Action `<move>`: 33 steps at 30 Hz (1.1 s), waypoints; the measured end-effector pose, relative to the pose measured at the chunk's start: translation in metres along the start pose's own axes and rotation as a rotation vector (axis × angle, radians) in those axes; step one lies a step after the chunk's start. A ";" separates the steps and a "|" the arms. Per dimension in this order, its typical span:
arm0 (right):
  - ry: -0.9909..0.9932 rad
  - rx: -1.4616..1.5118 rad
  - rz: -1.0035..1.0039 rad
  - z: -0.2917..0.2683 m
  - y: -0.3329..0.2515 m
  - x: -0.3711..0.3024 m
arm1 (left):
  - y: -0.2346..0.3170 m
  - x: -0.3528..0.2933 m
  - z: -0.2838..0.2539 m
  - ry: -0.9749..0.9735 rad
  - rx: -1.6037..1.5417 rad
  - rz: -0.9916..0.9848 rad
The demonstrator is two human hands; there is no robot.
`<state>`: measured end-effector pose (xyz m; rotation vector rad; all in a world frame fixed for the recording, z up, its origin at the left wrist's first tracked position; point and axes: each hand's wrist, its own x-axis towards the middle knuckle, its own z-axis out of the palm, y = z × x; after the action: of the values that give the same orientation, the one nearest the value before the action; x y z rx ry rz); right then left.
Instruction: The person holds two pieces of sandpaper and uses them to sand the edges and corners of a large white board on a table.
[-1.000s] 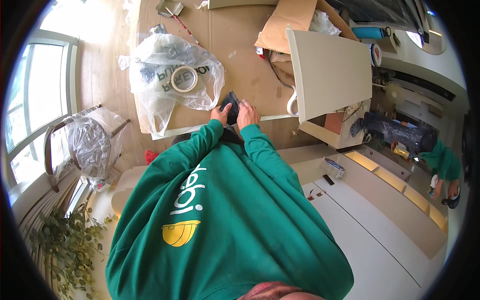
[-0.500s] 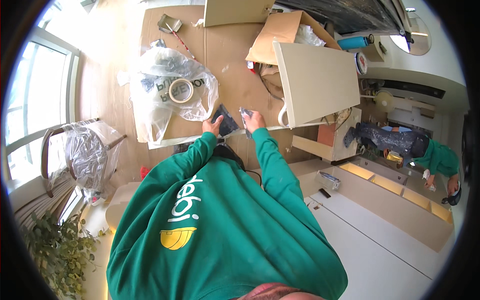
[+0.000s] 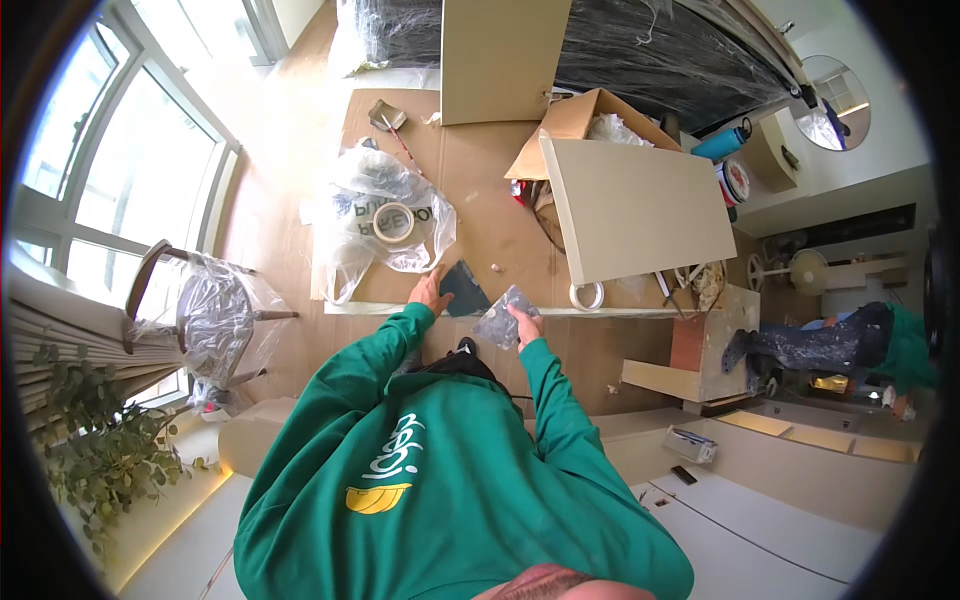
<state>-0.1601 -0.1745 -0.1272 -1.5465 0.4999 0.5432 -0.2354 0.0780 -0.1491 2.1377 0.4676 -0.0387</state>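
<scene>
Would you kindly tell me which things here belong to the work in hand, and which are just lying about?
In hand:
- dark sheet, at the left hand
- grey speckled piece, held in the right hand

Apparently just lying about:
- plastic bag
- tape roll, on the bag
- cardboard box
- blue bottle

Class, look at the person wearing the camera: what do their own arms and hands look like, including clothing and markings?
The green sleeves are long and loose, reach roughly to the wrists, and show no print. The left hand and right hand are bare, with no gloves visible.
</scene>
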 end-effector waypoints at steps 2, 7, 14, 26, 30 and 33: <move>-0.025 -0.115 -0.079 0.010 0.008 0.005 | -0.001 -0.005 -0.010 0.081 0.091 0.048; 0.020 -0.316 -0.332 0.024 0.053 0.038 | 0.027 -0.006 -0.024 -0.085 0.522 0.165; 0.258 -0.755 -0.341 0.064 0.044 0.015 | 0.017 -0.009 -0.020 -0.055 0.654 0.203; 0.273 -0.899 -0.444 0.071 0.034 0.032 | 0.007 0.002 -0.036 -0.166 0.569 0.279; 0.297 -0.844 -0.385 0.082 0.029 0.037 | 0.001 0.003 -0.034 -0.167 0.515 0.297; 0.307 -0.845 -0.378 0.105 0.007 0.044 | -0.002 0.002 -0.032 -0.156 0.508 0.300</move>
<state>-0.1334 -0.0694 -0.1628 -2.4892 0.1857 0.2155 -0.2393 0.1058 -0.1327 2.6569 0.0371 -0.1682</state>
